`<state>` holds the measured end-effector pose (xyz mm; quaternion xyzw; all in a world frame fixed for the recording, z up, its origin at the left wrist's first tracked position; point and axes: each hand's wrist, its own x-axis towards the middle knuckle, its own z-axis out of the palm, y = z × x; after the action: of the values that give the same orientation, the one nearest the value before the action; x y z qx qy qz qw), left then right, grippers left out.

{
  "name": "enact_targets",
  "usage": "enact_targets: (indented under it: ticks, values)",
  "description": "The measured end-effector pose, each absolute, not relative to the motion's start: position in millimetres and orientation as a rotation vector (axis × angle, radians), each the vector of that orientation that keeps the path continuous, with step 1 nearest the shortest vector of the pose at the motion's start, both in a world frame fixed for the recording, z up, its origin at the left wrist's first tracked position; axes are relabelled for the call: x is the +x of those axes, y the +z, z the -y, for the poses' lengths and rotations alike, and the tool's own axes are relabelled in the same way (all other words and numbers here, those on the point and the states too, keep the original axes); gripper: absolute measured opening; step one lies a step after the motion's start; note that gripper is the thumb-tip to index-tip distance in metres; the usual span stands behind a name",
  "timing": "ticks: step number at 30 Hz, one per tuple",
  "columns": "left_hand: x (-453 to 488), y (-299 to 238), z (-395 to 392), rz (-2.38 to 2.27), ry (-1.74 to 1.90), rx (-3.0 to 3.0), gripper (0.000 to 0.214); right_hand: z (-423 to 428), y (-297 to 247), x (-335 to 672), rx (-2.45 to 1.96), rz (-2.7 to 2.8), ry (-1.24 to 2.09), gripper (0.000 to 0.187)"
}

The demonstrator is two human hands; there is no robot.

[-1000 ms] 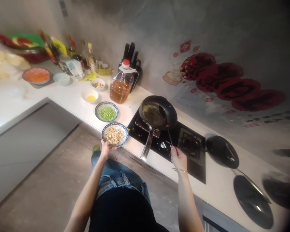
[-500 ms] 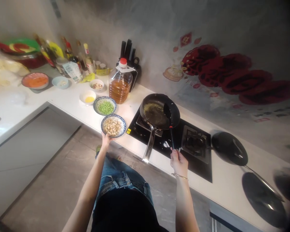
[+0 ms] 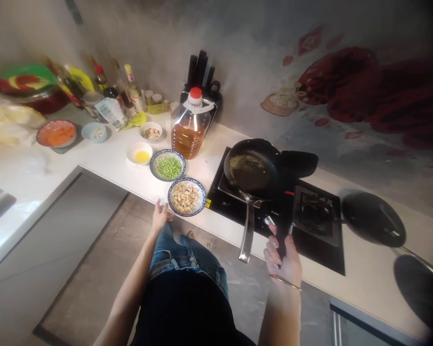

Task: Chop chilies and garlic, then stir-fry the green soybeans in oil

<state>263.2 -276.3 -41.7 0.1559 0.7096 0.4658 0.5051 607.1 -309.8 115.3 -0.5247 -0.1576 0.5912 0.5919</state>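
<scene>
My left hand is open at the counter's front edge. Its fingers are apart, just left of a blue-rimmed bowl of pale chopped pieces resting on the counter. In my right hand is the handle of a spatula. The spatula's black head is raised over the right rim of a frying pan. That pan stands on the left burner, with a thin layer of oily residue inside and its metal handle pointing toward me. Behind the chopped pieces is a bowl of chopped green vegetables.
A big oil jug stands before a knife block. Leftward are a bowl with yellow liquid, smaller bowls, an orange-filled bowl and several sauce bottles. A black lid or pan lies right of the stove.
My left hand has let go of the bowl of chopped pieces and moved slightly left of it. My right hand has lifted the spatula out of the pan, to the right. The view has shifted.
</scene>
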Motion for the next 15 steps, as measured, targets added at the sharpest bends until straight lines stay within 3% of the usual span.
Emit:
enact_targets:
  ticks: [10, 15]
  values:
    - [190, 13, 205, -1.666, 0.802, 1.176, 0.017, 311, 121, 506, -1.354, 0.225, 1.106, 0.047]
    - [119, 51, 89, -1.915, 0.995, 1.303, 0.025, 311, 122, 476, -1.342, 0.098, 1.052, 0.043]
